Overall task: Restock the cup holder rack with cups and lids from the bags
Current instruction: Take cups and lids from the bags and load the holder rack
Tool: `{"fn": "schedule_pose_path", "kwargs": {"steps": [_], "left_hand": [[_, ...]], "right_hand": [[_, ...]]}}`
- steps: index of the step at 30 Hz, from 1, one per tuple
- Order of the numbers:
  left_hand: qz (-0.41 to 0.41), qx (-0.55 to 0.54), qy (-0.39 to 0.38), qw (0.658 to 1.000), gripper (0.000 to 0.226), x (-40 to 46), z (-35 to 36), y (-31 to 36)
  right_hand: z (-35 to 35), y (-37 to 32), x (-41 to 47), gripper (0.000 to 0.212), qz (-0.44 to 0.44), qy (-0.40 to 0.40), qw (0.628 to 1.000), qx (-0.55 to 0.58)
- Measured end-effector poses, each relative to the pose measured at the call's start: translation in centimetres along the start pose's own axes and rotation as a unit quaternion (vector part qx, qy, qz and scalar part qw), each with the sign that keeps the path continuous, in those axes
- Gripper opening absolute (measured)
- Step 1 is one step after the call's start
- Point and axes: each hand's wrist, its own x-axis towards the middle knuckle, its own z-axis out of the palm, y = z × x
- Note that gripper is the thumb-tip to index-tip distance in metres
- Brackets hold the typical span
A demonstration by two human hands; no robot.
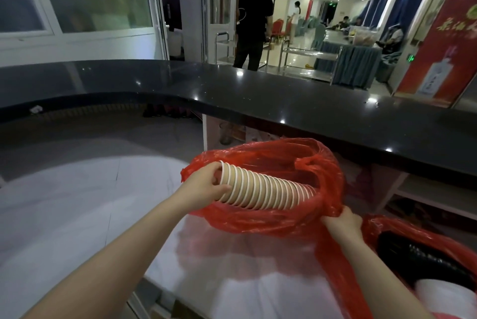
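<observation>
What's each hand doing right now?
Left hand: grips the stack of paper cups.
Right hand: pinches the red plastic bag.

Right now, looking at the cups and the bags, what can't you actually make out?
- Far end of the paper cup stack: head view, hidden inside the red plastic bag, so the count is unknown.
- Second red bag: cut off by the right edge; its dark contents are blurred, so whether they are lids is unclear.
- Left hand fingertips: tucked into the top cup.
- Right hand fingers: buried in bunched plastic.
- Cup holder rack: not in view.
</observation>
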Motion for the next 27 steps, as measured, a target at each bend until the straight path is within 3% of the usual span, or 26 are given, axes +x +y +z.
{"fn": "schedule_pose_path", "kwargs": {"steps": [4,9,14,20,24,27], "left_hand": [[-0.021,-0.016,-0.016,1.0,0.04,-0.5,-0.2,-0.3],[-0.074,-0.051,-0.009,0.996,0.049,-1.1,-0.8,-0.8],[-0.091,-0.073,0.002,0.993,0.045,-1.5,-1.7,-1.1],[-0.092,-0.105,0.072,0.988,0.013,-1.2,-3.8,-2.0],[-0.113,-0.061,0.181,0.975,0.016,0.3,-7.7,-2.9],[-0.114,-0.032,0.167,0.979,0.013,1.5,-10.0,-3.1]], "right_hand": [[0.0,0.2,1.7,0.029,-0.002,-0.036,0.995,0.094],[1.1,1.0,2.0,0.013,-0.018,-0.01,0.991,0.136],[1.4,0.6,2.0,0.01,-0.029,-0.051,0.981,0.184],[1.2,1.2,0.3,0.025,-0.033,-0.047,0.99,0.131],[3.4,0.8,-2.4,0.051,-0.117,-0.139,0.977,0.114],[4.2,0.4,-3.5,0.05,-0.089,-0.153,0.977,0.116]]}}
